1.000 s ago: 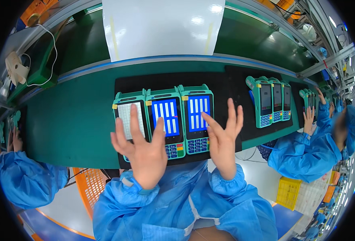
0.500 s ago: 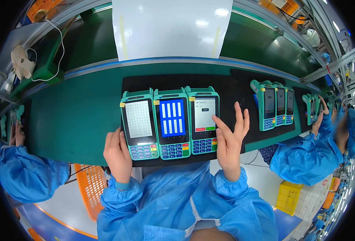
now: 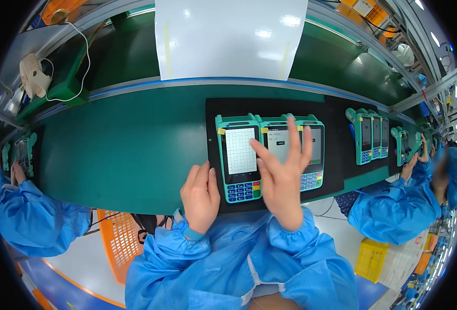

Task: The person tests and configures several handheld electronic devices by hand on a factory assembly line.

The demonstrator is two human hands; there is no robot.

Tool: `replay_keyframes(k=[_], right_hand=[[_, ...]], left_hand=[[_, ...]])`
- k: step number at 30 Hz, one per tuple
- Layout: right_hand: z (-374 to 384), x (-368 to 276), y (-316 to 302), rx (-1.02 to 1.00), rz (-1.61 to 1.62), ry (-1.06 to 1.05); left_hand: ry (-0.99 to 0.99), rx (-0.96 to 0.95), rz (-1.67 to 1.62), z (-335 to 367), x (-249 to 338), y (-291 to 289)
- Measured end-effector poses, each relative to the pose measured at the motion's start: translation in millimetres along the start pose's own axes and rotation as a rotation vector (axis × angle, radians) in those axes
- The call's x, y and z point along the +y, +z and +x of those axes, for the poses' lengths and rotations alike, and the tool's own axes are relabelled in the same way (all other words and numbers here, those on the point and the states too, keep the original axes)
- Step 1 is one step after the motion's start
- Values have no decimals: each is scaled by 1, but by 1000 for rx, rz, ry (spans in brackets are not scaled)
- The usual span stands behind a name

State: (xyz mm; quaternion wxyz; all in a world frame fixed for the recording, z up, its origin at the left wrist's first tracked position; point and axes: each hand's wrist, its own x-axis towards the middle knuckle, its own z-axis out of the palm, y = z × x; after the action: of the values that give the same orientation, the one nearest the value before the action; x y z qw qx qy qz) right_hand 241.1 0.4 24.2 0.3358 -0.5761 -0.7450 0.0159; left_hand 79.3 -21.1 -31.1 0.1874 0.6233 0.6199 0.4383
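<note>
Three teal payment terminals stand side by side on a black mat (image 3: 215, 106). The left terminal (image 3: 243, 192) shows a white grid on its screen, and its keypad is in plain sight. My right hand (image 3: 285, 188) is open with spread fingers; its index fingertip is at the right edge of that screen. Behind this hand are the middle terminal (image 3: 277, 138), with a pale page lit up, and the right terminal (image 3: 317, 150), with a greyish screen; both are partly covered. My left hand (image 3: 200, 194) rests at the mat's left edge beside the left terminal, fingers extended and holding nothing.
More terminals (image 3: 375, 137) stand on another mat to the right, near a co-worker in a blue gown (image 3: 394, 206). Another blue-gowned person (image 3: 35, 219) works at far left. A white board (image 3: 228, 41) hangs beyond the green bench. An orange basket (image 3: 119, 243) sits below it.
The mat and its terminals have shifted right, my left hand with them. My right hand has gone from the right terminal to the left one. The middle screen changed from blue to pale.
</note>
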Motion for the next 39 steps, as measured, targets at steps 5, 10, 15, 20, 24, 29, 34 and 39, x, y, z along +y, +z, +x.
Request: replay_keyframes(k=[5, 10, 15, 20, 24, 29, 34, 39], right_hand=[[19, -18, 29, -21, -30, -37], [19, -5, 18, -31, -182, 53], [4, 8, 13, -103, -201, 65], [-32, 3, -6, -213, -171, 98], [-52, 2, -16, -262, -115, 128], [-49, 0, -7, -223, -92, 80], [-41, -16, 9, -236, -86, -39], [-23, -19, 13, -201, -123, -40]], left_hand=[[26, -7, -1, 1, 0, -2], [73, 10, 13, -3, -3, -1], [78, 1, 64, -3, -4, -1], [74, -13, 69, -3, -2, -3], [80, -7, 90, -3, -2, -1], [97, -2, 89, -2, -4, -1], [87, -14, 81, -3, -4, -2], [77, -11, 78, -3, -4, -2]])
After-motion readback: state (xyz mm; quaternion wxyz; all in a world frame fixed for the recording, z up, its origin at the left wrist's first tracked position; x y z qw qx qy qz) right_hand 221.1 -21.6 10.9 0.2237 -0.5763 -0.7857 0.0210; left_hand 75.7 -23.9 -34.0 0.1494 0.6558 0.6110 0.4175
